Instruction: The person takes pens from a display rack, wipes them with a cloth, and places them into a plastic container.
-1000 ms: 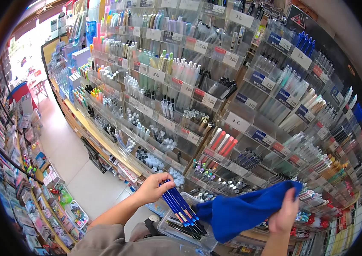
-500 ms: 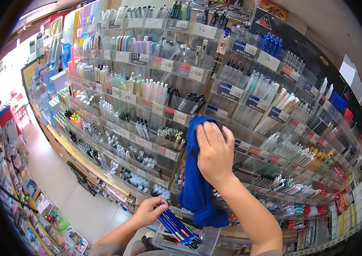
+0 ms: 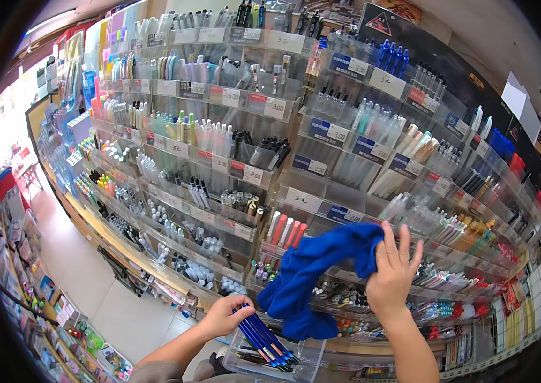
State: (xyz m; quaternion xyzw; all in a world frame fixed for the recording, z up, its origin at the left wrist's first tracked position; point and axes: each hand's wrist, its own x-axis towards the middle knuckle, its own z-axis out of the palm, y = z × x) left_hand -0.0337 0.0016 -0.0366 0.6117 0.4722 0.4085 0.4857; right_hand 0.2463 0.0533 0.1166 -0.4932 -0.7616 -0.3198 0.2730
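Observation:
My left hand [image 3: 227, 314], low in the view, is closed round a bundle of slim blue pens [image 3: 261, 335], which slant down to the right. Their lower ends are over a clear plastic bin [image 3: 312, 357] with more pens inside. My right hand [image 3: 390, 277] holds one end of a dark blue cloth [image 3: 308, 262] in front of the right-hand shelves, its fingers partly spread and its thumb hidden. From there the cloth arcs left and hangs in folds above the bin, covering part of the lower shelf rows.
Stepped clear acrylic pen racks [image 3: 219, 166] rise ahead, filled with pens and fronted by price tags [image 3: 304, 199]. Several red-capped pens [image 3: 286, 230] stand just above the cloth. A wire grid [image 3: 513, 338] is at far right. Tiled floor [image 3: 101, 281] and low goods shelves lie to the left.
My right hand has moved down and right, pulling the cloth's upper end with it and uncovering a shelf row with red-capped pens. The left hand stays nearly still with the pens; the view has shifted slightly.

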